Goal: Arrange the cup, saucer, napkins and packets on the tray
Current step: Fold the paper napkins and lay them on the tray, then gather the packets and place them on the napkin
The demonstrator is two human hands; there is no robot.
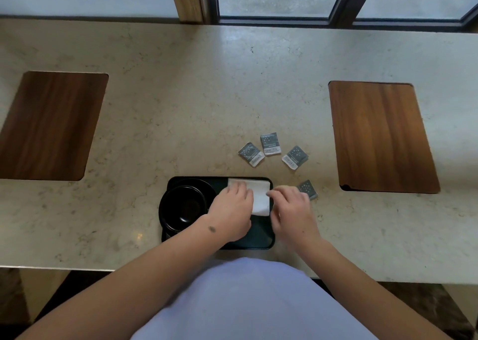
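A black tray point(261, 244) lies at the near edge of the stone counter. On its left half a black cup point(181, 207) stands on a black saucer point(204, 184). A white napkin point(258, 196) lies on the tray's far right part. My left hand point(232, 207) rests flat on the napkin's left side. My right hand point(292, 207) pinches the napkin's right edge with its fingertips. Three grey packets lie on the counter beyond the tray: one point(251, 154), another point(270, 143), a third point(295, 157). One more packet point(307, 189) lies just right of my right hand.
The beige stone counter point(160, 122) has two inset wooden panels, one at the left point(49, 125) and one at the right point(380, 137). A window frame point(336, 18) runs along the far edge. My light shirt fills the bottom of the view.
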